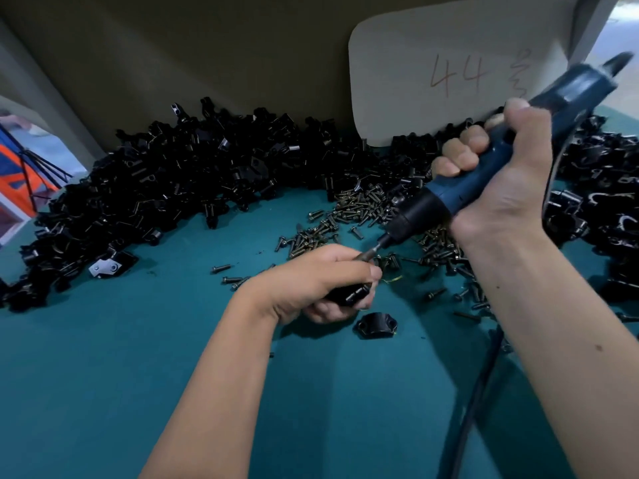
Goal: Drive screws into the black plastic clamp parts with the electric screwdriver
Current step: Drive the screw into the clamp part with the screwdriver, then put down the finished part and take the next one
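While left hand (321, 281) grips glossy black clamp (347, 294), right hand (498, 174) clasps blue screwdriver (484, 178).

Bare green mat (103, 375) lies open in front of me and leftward (plenty of passage there). Heaped black clamp parts (173, 181) wall the far side; loose screws (349, 209) litter the middle.

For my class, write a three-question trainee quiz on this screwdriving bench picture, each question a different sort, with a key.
1. True or false: the right hand grips the electric screwdriver.
2. What does the left hand hold? A) black clamp part B) cardboard sheet C) cable
3. Fill in: the loose screws lie on a ____ mat.

Key: 1 true; 2 A; 3 teal.
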Action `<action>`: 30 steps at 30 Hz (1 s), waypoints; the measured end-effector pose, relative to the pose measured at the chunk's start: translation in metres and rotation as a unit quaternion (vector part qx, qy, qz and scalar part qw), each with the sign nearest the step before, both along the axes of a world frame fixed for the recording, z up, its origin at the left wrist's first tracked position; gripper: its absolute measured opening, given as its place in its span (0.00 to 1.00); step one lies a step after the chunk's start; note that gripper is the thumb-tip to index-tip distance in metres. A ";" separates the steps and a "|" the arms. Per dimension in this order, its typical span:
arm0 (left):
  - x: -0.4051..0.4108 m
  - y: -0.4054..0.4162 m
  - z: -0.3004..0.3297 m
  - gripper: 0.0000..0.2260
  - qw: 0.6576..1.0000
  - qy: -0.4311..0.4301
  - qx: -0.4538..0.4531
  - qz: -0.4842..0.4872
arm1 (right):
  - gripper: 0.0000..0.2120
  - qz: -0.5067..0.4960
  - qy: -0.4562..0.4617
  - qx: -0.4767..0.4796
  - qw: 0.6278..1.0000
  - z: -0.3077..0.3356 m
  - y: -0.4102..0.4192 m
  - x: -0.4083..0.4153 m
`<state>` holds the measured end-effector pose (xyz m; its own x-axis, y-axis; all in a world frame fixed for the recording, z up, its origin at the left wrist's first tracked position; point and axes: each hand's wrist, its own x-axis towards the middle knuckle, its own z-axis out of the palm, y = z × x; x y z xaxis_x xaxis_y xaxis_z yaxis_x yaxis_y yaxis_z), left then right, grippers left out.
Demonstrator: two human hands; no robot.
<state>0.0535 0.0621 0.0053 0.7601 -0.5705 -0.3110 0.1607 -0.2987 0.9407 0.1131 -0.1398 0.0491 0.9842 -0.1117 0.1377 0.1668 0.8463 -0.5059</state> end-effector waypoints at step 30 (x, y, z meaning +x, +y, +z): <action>0.014 0.006 -0.004 0.09 0.859 -0.004 -0.281 0.428 | 0.27 -0.109 0.097 -0.678 0.720 -0.051 0.029 0.010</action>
<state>0.0670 0.0685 0.0010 0.9768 0.1406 -0.1618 0.0876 0.4269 0.9001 0.1231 -0.1105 -0.0016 0.9792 -0.1582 0.1273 0.0356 -0.4835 -0.8746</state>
